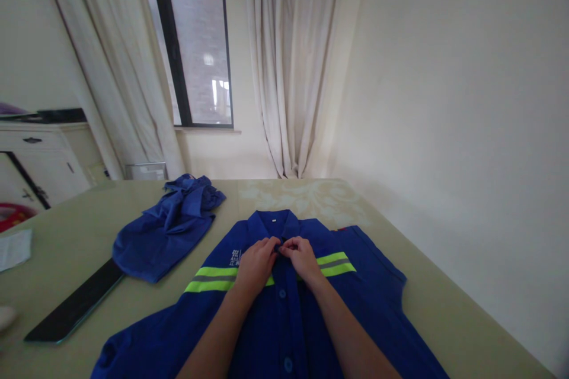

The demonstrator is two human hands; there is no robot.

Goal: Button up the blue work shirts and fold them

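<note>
A dark blue work jacket (275, 331) lies face up on the table, its collar toward the far side. Yellow-green and grey reflective bands cross its chest, and white lettering sits on the left side. Just below the collar, my left hand (260, 260) pinches the front edge of the jacket. Close beside it, my right hand (302, 254) pinches the same front opening, fingertips nearly meeting the left ones. Whether a button is between the fingers is hidden. Further down the front, buttons (283, 294) show along the strip.
A crumpled blue cloth garment (171, 231) lies to the left on the pale table (249, 192). Partly under it is a dark flat strip (75, 305). White paper (15, 249) rests at the left edge. A wall (466, 130) runs along the right, with curtains (293, 71) behind.
</note>
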